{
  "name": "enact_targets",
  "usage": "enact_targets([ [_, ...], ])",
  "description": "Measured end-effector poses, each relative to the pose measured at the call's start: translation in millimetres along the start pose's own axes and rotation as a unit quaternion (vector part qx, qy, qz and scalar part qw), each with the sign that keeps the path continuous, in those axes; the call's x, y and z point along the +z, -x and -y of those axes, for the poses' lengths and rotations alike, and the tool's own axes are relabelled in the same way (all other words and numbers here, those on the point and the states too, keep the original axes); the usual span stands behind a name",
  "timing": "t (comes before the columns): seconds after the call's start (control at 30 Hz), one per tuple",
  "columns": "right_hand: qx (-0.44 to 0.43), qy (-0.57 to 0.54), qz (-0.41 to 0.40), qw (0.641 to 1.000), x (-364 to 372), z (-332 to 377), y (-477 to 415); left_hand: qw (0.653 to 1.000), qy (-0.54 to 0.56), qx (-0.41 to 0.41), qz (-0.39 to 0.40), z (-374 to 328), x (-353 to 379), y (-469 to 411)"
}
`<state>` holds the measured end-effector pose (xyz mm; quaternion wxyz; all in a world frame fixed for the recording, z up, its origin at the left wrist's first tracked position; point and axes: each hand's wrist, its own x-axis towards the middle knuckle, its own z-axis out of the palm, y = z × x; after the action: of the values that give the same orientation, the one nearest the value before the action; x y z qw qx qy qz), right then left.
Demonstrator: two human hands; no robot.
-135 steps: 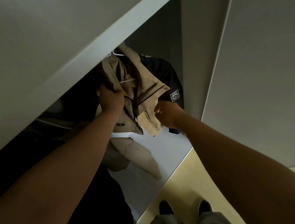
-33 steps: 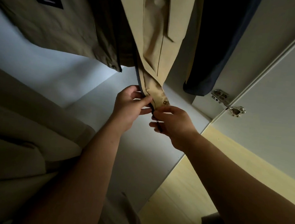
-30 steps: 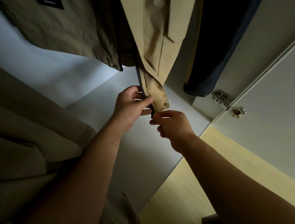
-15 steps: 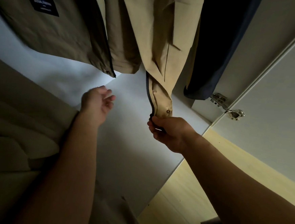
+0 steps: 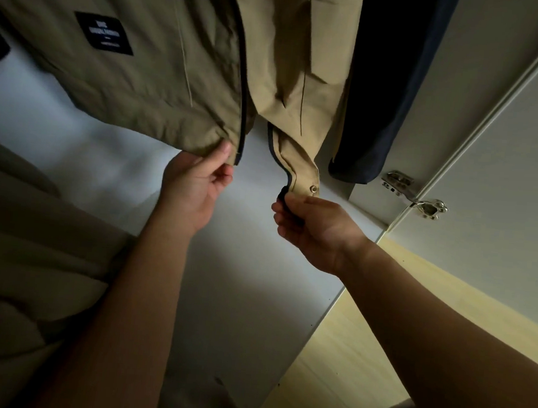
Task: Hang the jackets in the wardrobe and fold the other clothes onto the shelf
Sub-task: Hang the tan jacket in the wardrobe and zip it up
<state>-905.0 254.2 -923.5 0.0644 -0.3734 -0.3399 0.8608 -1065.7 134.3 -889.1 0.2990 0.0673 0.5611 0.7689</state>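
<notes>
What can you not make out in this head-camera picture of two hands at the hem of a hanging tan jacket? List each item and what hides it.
- Hanger and rail: cut off by the top edge, above the tan jacket.
- Black label: its print is too small and blurred to read.
- Zip end: covered by the right hand and its curled fingers.
- Dark navy garment: too dark to identify, top cut off.
- Left hand: its fingertips hide behind the hem.

Tan jacket (image 5: 162, 76) hung unzipped in wardrobe (image 5: 508, 132), black label on front, beside navy jacket (image 5: 380, 83); panels' hems apart.
</notes>
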Motion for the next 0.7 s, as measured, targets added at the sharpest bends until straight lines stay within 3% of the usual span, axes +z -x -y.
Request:
enact_targets([
  [0.1, -0.046, -0.017, 0.017, 0.999, 0.7, 5.0, -0.9, 0.996, -0.063, 0.060, -0.017, 8.9, 16.0, 12.6],
  [0.3, -0.098, -0.023, 0.043, 0.994, 0.8, 1.9, -4.9, 0.987, -0.112, 0.110, 0.022, 18.8, 35.5, 25.4],
  [0.47, -0.122, 0.000, 0.017, 0.992, 6.6, -0.8, -4.5, 0.971, -0.193, 0.141, -0.021, 21.1, 41.3, 28.7],
  [0.7, -0.142, -0.020, 0.008, 0.990, 16.2, 0.6, 2.3, 0.977, -0.177, 0.114, -0.042, 21.7, 46.8, 30.9],
])
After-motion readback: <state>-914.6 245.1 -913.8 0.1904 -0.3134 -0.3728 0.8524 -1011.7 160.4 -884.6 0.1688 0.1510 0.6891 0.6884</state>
